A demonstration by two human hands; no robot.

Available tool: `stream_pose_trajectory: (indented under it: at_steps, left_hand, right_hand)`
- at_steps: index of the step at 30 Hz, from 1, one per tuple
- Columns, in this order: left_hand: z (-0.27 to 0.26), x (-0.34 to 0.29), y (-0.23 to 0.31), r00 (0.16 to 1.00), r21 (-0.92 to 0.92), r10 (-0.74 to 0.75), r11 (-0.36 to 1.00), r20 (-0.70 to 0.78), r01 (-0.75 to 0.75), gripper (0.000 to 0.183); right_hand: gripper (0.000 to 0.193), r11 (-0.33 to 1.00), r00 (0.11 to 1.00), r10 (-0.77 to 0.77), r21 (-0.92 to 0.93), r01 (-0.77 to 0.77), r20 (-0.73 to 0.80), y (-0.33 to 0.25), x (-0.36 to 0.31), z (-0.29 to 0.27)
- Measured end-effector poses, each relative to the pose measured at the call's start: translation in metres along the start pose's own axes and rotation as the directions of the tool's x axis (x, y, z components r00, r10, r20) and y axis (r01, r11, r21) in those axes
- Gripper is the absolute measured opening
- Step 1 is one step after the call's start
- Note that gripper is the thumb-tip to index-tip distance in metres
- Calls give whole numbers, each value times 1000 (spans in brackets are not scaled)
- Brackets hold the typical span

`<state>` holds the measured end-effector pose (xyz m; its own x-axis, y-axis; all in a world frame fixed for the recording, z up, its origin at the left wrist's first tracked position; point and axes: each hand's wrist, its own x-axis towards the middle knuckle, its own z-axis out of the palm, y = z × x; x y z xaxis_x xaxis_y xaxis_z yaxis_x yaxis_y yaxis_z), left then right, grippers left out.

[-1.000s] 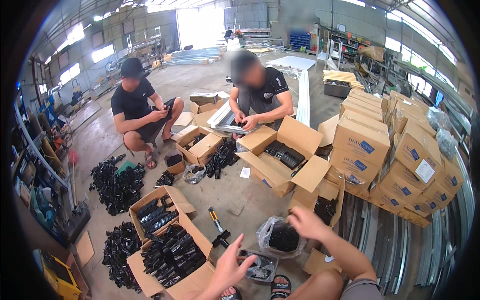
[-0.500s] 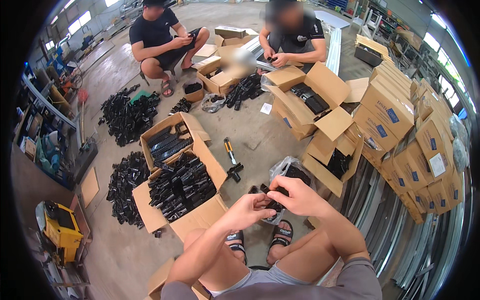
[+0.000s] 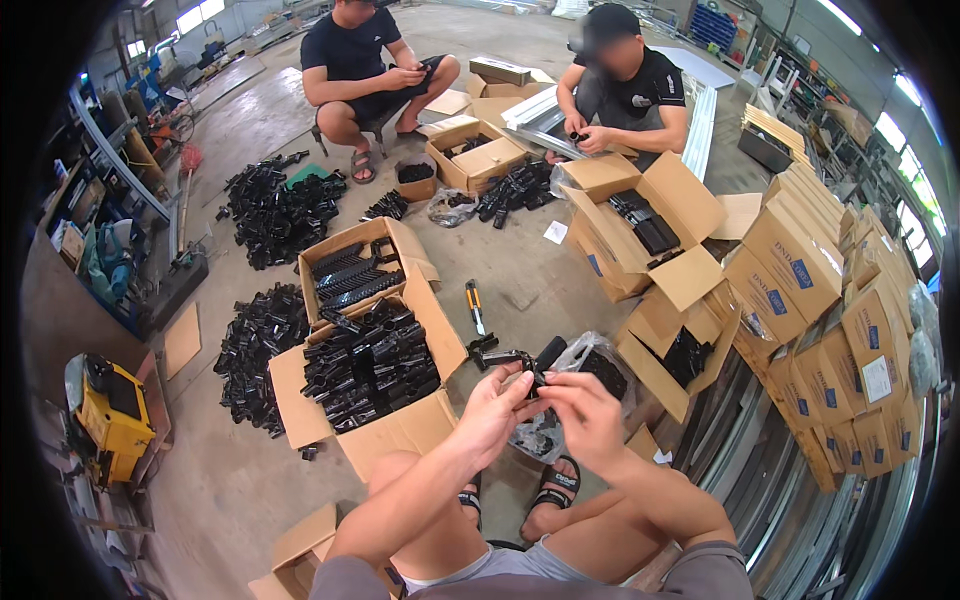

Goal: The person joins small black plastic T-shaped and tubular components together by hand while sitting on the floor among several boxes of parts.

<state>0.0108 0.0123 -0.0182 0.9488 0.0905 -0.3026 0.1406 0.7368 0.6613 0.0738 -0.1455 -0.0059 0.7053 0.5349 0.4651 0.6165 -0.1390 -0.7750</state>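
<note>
In front of my knees, my left hand (image 3: 494, 412) is closed around a black tubular fitting (image 3: 548, 352) with side branches. The fingers of my right hand (image 3: 585, 412) pinch the same fitting from the right, and partly hide it. Just beyond my hands, a clear plastic bag (image 3: 625, 385) holds small black parts. Between my feet sits another clear bag (image 3: 538, 438) of dark pieces, partly covered by my hands. To the left, an open cardboard box (image 3: 405, 415) is heaped with black fittings. On the floor lies an orange-and-black handled tool (image 3: 473, 297), beside another black fitting (image 3: 484, 345).
Loose piles of black fittings (image 3: 262, 360) lie left of the boxes. An open carton (image 3: 685, 270) stands ahead right, near stacked cartons (image 3: 790, 290) and long metal profiles (image 3: 740, 440). Two people sit ahead; one handles a small black part. A yellow machine (image 3: 112, 415) stands far left.
My hands have lifted slightly, and the black fitting now points up beyond my fingers. My right hand has turned to pinch its near side. The view has shifted slightly left.
</note>
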Motion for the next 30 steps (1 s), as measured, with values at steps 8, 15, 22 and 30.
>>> stream_pose_trajectory:
  at_steps: [8,15,22,30]
  left_hand:
    - [2,-6,7,996,-53,83,995,23,-82,37]
    - [2,-8,7,992,-63,94,994,88,-89,40]
    - [7,-9,8,973,95,-65,995,223,44,45]
    - [0,-7,10,981,313,-54,950,184,-6,40]
  right_hand:
    - [38,984,981,-178,21,177,79,4,-3,3]
    - [55,928,947,280,298,-225,-157,-9,13,-6]
    - [13,998,968,42,56,-29,-248,0,14,-23]
    - [15,998,976,10,64,4,-220,3,11,-27]
